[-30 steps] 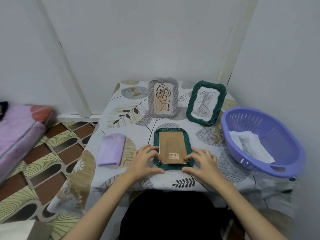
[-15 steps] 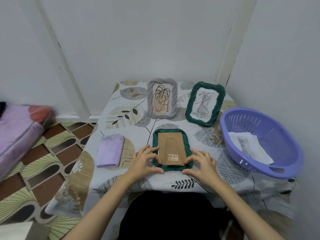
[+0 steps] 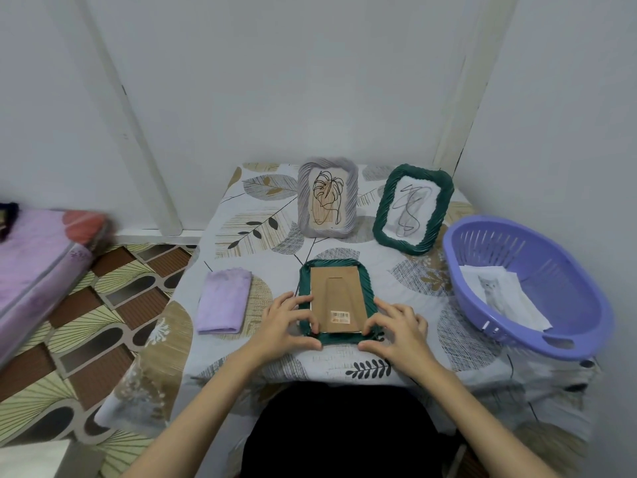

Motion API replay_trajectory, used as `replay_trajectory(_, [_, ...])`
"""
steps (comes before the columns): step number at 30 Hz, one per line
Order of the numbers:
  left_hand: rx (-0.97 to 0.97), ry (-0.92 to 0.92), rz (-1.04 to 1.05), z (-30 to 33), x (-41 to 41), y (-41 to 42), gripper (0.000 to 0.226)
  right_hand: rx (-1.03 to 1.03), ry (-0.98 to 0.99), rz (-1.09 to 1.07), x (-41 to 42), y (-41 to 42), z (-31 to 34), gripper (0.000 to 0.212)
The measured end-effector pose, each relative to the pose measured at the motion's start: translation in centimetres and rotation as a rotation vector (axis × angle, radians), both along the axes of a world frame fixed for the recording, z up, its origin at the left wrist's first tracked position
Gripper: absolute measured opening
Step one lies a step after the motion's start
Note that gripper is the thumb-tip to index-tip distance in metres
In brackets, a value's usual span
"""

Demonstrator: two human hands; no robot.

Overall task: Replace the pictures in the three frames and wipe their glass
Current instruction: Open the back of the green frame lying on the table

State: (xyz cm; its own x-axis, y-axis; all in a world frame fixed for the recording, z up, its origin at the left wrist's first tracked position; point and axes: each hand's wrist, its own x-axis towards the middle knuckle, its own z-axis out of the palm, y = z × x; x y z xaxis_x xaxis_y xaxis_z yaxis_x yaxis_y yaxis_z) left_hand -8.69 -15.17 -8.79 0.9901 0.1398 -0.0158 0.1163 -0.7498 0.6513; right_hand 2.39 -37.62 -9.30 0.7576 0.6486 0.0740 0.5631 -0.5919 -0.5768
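Observation:
A green frame (image 3: 336, 265) lies face down near the table's front edge, its brown cardboard back (image 3: 337, 298) facing up with a barcode sticker. My left hand (image 3: 287, 322) grips the frame's lower left corner, thumb along the near rim. My right hand (image 3: 396, 327) grips the lower right corner the same way. Behind it stand a grey frame (image 3: 327, 198) with a leaf drawing and a second green frame (image 3: 412, 208) with a scribble drawing. A folded lilac cloth (image 3: 224, 305) lies to the left.
A purple basket (image 3: 537, 343) at the table's right holds paper pictures (image 3: 499, 296), the top one showing a cat. The small table (image 3: 241, 232) has a leaf-patterned cover and stands against white walls. A pink mattress (image 3: 34, 263) lies on the patterned floor at left.
Both hands stay on the face-down frame's lower corners; the fingers have shifted slightly along its rim. The frame has not visibly moved.

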Motion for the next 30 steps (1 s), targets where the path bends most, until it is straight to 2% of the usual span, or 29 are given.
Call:
replay_trajectory(4, [-0.038,0.0,0.006,1.0,-0.3,1.3,0.065,0.052,0.171,-0.013,0.3,0.1,1.4,0.038])
replay_trajectory(7, [-0.033,-0.015,0.116,1.4,0.6,2.5,0.082,0.006,0.125,-0.182,0.5,1.4,2.5,0.035])
replay_trajectory(10, [0.111,0.035,0.211,0.8,2.0,2.9,0.053,-0.182,0.008,-0.281,-0.7,4.2,2.8,0.066])
replay_trajectory(13, [0.138,0.062,0.198,0.4,2.7,2.6,0.044,-0.287,-0.046,-0.311,-2.4,6.8,2.7,0.094])
replay_trajectory(16, [0.142,0.041,0.184,-0.1,2.7,2.6,0.044,-0.298,-0.051,-0.372,-3.0,8.3,2.5,0.083])
replay_trajectory(18, [0.13,0.026,0.186,-0.2,2.7,2.7,0.043,-0.238,-0.017,-0.409,-3.1,8.7,2.3,0.072])
replay_trajectory(24, [0.153,-0.005,0.173,-0.7,2.6,2.7,0.028,-0.099,0.032,-0.461,-3.2,8.9,3.0,0.058])
replay_trajectory(26, [0.182,0.018,0.163,-0.9,2.6,2.8,0.033,-0.07,0.041,-0.473,-3.4,8.8,3.3,0.054])
replay_trajectory(28, [0.209,0.029,0.156,-0.9,2.6,2.8,0.048,-0.053,0.052,-0.476,-3.5,8.8,3.5,0.053])
replay_trajectory(30, [0.223,0.039,0.151,-1.0,2.6,2.9,0.044,-0.042,0.059,-0.478,-3.6,8.7,3.5,0.052])
